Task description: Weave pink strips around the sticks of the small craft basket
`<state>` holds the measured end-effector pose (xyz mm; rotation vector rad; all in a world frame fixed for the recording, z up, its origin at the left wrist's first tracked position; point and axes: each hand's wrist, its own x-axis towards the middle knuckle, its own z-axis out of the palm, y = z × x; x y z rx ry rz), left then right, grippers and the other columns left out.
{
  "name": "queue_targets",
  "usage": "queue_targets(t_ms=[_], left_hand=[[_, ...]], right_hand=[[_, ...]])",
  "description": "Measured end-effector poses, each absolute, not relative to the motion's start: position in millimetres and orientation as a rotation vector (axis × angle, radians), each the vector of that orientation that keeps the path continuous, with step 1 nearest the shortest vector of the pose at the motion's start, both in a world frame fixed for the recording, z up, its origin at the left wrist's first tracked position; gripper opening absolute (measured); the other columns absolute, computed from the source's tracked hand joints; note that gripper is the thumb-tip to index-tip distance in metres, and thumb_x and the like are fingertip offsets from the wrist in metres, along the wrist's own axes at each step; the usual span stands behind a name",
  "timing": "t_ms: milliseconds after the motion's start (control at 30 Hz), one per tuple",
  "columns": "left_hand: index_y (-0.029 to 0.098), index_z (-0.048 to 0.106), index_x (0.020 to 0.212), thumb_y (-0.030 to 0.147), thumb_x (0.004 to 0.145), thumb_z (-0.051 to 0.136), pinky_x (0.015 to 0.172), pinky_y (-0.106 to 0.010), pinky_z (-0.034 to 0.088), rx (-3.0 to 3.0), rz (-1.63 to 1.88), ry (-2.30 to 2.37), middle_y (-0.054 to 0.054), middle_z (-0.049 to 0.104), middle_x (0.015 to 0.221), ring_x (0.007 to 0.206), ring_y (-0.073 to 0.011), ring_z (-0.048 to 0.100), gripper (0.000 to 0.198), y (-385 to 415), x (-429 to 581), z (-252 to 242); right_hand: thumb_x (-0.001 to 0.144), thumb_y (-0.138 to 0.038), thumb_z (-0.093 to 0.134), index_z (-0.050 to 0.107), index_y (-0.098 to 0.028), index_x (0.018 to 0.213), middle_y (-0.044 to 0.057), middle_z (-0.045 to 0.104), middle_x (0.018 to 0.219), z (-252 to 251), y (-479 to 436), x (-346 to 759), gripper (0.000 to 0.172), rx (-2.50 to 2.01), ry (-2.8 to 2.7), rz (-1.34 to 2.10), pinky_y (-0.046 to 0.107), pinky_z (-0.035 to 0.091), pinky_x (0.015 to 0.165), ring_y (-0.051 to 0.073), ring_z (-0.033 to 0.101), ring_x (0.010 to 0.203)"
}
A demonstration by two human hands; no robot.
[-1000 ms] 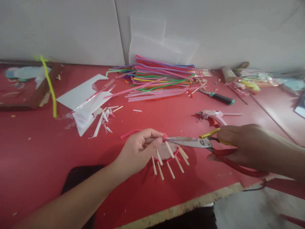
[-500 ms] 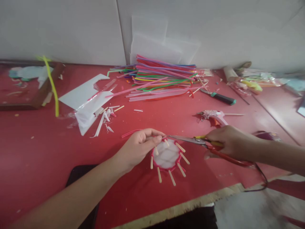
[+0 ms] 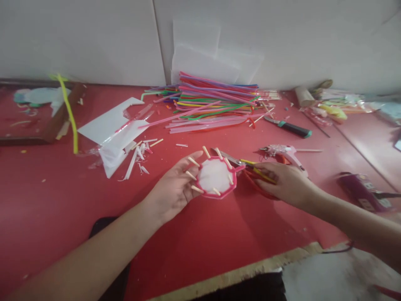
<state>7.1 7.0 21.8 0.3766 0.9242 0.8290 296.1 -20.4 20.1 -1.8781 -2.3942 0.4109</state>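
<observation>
My left hand [image 3: 175,188] grips the left side of a round white piece [image 3: 215,176] with a dark pink fuzzy rim and several short wooden sticks standing around its edge. A short pink end sticks out from the rim at the upper right. My right hand [image 3: 283,180] is closed around scissors [image 3: 230,157] with yellow and red handles. Their blades point left, just beyond the far right edge of the round piece. Whether the blades touch it I cannot tell.
Colourful pipe cleaners [image 3: 216,100] lie at the back. Cut white sheet [image 3: 106,123] and scraps [image 3: 138,159] are on the left. On the right are a cutter [image 3: 294,129], a pink glue gun [image 3: 290,152] and a purple object [image 3: 363,190]. A dark flat object [image 3: 108,225] lies beneath my left forearm.
The round piece has been raised and turned, with its sticks now pointing up and left. My left hand has shifted to its left side. My right hand and the scissors have moved left and away from me.
</observation>
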Motion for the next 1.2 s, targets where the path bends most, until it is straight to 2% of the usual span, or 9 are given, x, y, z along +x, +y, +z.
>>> queue_targets(t_ms=[100, 233, 400, 500, 567, 667, 800, 967, 1200], left_hand=[[0.027, 0.071, 0.109, -0.001, 0.077, 0.063, 0.057, -0.018, 0.055, 0.316, 0.826, 0.934, 0.004, 0.060, 0.066, 0.058, -0.0082, 0.059, 0.044, 7.1, 7.2, 22.7], [0.027, 0.070, 0.111, -0.005, 0.073, 0.061, 0.062, -0.019, 0.057, 0.305, 0.859, 0.956, 0.004, 0.061, 0.069, 0.060, -0.0082, 0.059, 0.051, 6.5, 6.8, 23.1], [0.028, 0.067, 0.115, -0.008, 0.066, 0.061, 0.070, -0.020, 0.058, 0.344, 0.810, 0.903, 0.002, 0.069, 0.078, 0.070, -0.0104, 0.066, 0.061, 3.9, 5.8, 24.8], [0.029, 0.068, 0.115, -0.006, 0.064, 0.063, 0.068, -0.019, 0.058, 0.391, 0.785, 0.887, 0.002, 0.070, 0.082, 0.071, -0.0110, 0.067, 0.062, 2.3, 5.9, 25.2], [0.027, 0.068, 0.113, -0.001, 0.068, 0.068, 0.063, -0.019, 0.057, 0.477, 0.790, 0.867, 0.001, 0.069, 0.083, 0.071, -0.0116, 0.066, 0.053, 1.3, 6.0, 23.6], [0.025, 0.067, 0.108, 0.014, 0.075, 0.076, 0.062, -0.021, 0.057, 0.670, 0.868, 0.849, 0.001, 0.070, 0.087, 0.074, -0.0128, 0.067, 0.036, -0.8, 5.5, 18.8], [0.028, 0.065, 0.109, 0.025, 0.079, 0.077, 0.066, -0.020, 0.055, 0.918, 1.029, 0.928, 0.002, 0.070, 0.086, 0.075, -0.0115, 0.066, 0.032, -4.9, 4.0, 14.8], [0.029, 0.064, 0.110, 0.027, 0.079, 0.076, 0.068, -0.023, 0.055, 1.132, 1.108, 1.097, 0.003, 0.070, 0.087, 0.074, -0.0126, 0.065, 0.033, -10.8, 2.5, 19.9], [0.031, 0.064, 0.109, 0.028, 0.080, 0.077, 0.068, -0.021, 0.056, 1.084, 1.079, 1.045, 0.004, 0.070, 0.087, 0.074, -0.0115, 0.067, 0.032, -13.0, 3.0, 19.6]], right_hand=[[0.085, -0.030, 0.052, 0.063, -0.019, 0.117, 0.012, 0.070, 0.114, 18.3, -20.2, 285.7, 0.036, -1.898, -2.386, 0.274, 0.042, 0.053, 0.083, 0.029, 0.067, 0.100], [0.088, -0.029, 0.050, 0.064, -0.017, 0.114, 0.012, 0.068, 0.113, 15.4, -21.4, 281.4, 0.032, -1.835, -2.426, 0.139, 0.045, 0.050, 0.092, 0.030, 0.064, 0.106], [0.083, -0.023, 0.049, 0.059, -0.017, 0.123, 0.013, 0.067, 0.116, 15.5, -24.9, 287.5, 0.041, -1.864, -2.535, 0.163, 0.039, 0.052, 0.082, 0.028, 0.065, 0.104], [0.074, -0.021, 0.054, 0.061, -0.017, 0.116, 0.012, 0.070, 0.108, 20.1, -24.0, 290.4, 0.043, -1.985, -2.553, 0.128, 0.034, 0.049, 0.072, 0.027, 0.068, 0.093], [0.072, -0.022, 0.056, 0.063, -0.017, 0.102, 0.010, 0.071, 0.096, 22.6, -22.9, 292.0, 0.032, -2.078, -2.548, 0.133, 0.031, 0.045, 0.064, 0.024, 0.067, 0.080], [0.078, -0.032, 0.057, 0.057, -0.020, 0.076, 0.004, 0.065, 0.072, 25.2, -24.6, 294.1, 0.011, -2.103, -2.528, 0.233, 0.029, 0.037, 0.056, 0.019, 0.059, 0.064], [0.086, -0.050, 0.053, 0.041, -0.022, 0.068, -0.003, 0.047, 0.058, 32.8, -38.5, 295.6, 0.035, -2.022, -2.330, 0.551, 0.025, 0.030, 0.049, 0.013, 0.044, 0.051], [0.087, -0.050, 0.055, 0.035, -0.023, 0.071, -0.007, 0.033, 0.062, 45.7, -61.8, 293.4, 0.038, -1.722, -2.171, 0.830, 0.022, 0.029, 0.049, 0.010, 0.032, 0.054], [0.084, -0.051, 0.061, 0.040, -0.023, 0.074, -0.007, 0.037, 0.061, 46.2, -70.9, 279.8, 0.037, -1.805, -2.198, 0.908, 0.022, 0.029, 0.050, 0.010, 0.035, 0.054]])
